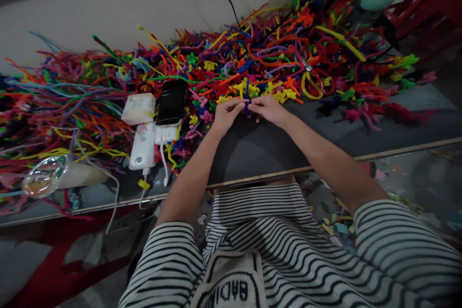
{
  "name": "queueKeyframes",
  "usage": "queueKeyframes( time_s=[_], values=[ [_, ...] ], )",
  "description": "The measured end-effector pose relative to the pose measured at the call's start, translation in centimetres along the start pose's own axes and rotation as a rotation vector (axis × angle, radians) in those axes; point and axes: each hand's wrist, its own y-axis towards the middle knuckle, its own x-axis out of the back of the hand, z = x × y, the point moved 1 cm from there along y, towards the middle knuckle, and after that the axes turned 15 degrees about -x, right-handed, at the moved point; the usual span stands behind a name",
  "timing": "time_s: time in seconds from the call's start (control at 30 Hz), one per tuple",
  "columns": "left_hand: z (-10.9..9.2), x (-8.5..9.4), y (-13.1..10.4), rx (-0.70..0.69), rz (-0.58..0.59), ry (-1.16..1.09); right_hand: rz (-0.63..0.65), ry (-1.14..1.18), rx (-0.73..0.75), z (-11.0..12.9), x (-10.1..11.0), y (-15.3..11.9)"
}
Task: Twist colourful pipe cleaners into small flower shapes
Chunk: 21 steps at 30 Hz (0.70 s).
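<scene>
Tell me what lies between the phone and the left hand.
The head view shows fuzzy pieces, some pink, some yellow, between phone and left hand.

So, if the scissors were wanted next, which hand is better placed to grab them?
Probably the right hand: the scissors lie on that side, farther from the left hand. Both hands pinch a small dark-blue piece, so the right would likely need to let go first.

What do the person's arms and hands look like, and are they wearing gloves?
No gloves! The left hand and right hand are both bare, and no watch or bracelet shows on either wrist. The left sleeve and right sleeve are short, loose and white with thin dark stripes, leaving the forearms uncovered. The fingernails are too small to make out.
</scene>
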Motion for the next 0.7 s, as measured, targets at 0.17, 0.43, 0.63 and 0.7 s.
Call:
queueKeyframes(
  time_s=[0.17,0.43,0.63,0.7],
  values=[
    [0.2,0.0,-0.1,-0.024,0.005,0.059,0.007,-0.056,0.033,-0.1,0.1,0.3],
    [0.5,-0.3,-0.4,0.027,-0.047,0.003,0.005,-0.051,0.035,-0.3,0.1,0.4],
    [1.1,-0.7,-0.5,0.064,-0.112,-0.058,-0.027,-0.022,0.03,-0.5,-0.3,0.6],
    [1.5,-0.7,-0.5,0.071,-0.143,-0.053,-0.087,0.036,0.069,-0.5,-0.4,0.7]
  ],
)
